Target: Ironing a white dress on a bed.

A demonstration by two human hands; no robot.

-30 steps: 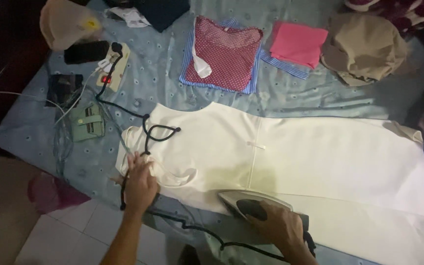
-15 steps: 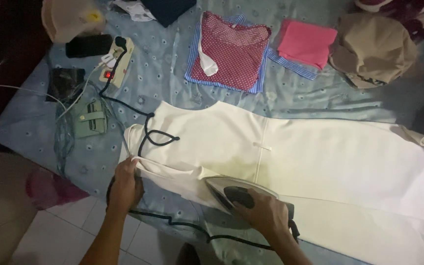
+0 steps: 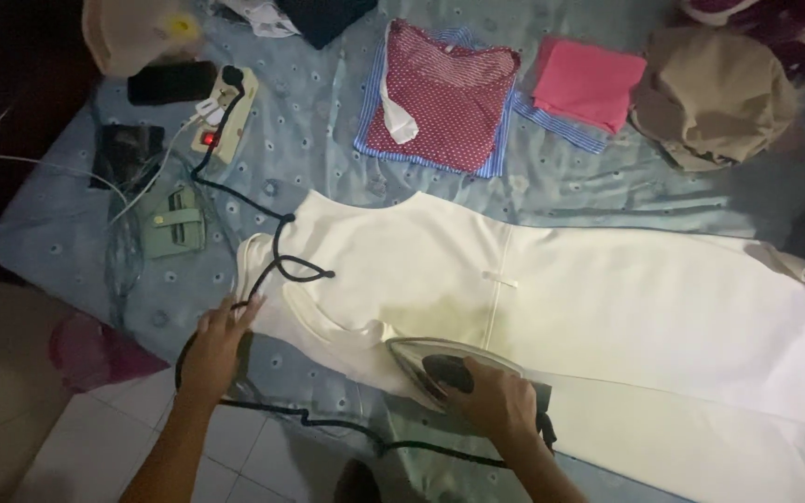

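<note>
From here I worry the black cord point(image 3: 277, 265), looped over the shoulder at nine o'clock of the iron point(image 3: 440, 368), could snag and drag the cloth. My right hand point(image 3: 496, 405) has its fingers clamped on the iron's handle; my left hand point(image 3: 216, 345) presses flat, fingers apart. The cream garment point(image 3: 607, 317) lies spread across the bed point(image 3: 328, 121), smooth, sleeveless.

A home bedroom is showing here: a blue patterned bedsheet point(image 3: 328, 140) is covering the bed, folded clothes point(image 3: 449, 93) lying along the top, tiled floor point(image 3: 95, 438) lower left.
</note>
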